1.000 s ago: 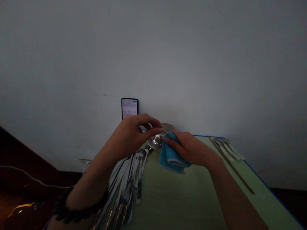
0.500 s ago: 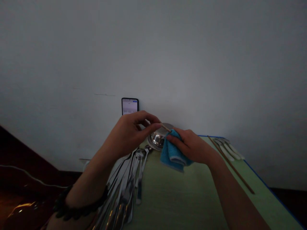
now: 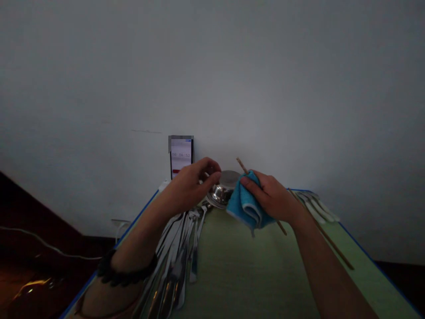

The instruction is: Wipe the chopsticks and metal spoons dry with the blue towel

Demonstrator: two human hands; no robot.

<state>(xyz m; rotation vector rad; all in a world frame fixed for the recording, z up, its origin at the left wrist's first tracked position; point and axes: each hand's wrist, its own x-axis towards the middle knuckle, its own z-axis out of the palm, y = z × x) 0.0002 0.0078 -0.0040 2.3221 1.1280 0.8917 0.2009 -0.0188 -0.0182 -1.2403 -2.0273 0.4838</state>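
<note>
My right hand (image 3: 270,197) is closed on a folded blue cloth (image 3: 247,199), which wraps round a wooden chopstick (image 3: 242,165). The stick's upper end pokes out above the cloth, and its lower end shows beneath my hand. My left hand (image 3: 195,179) is to the left of it, apart from the stick, with fingers curled and thumb close to the fingertips; nothing shows between them. Behind and between the hands, an upturned shiny metal bowl (image 3: 222,193) rests on the table, partly covered by the cloth.
Several metal knives, forks and spoons (image 3: 177,261) lie in a pile on the table's left side. At the right are another chopstick (image 3: 335,250) and several pale-handled utensils (image 3: 318,208). A phone (image 3: 181,155) leans on the wall (image 3: 265,88) behind the green table (image 3: 239,270).
My left hand has let go of the chopstick's end. My right hand has moved slightly right with the cloth and chopstick, and the stick now slants with both ends showing.
</note>
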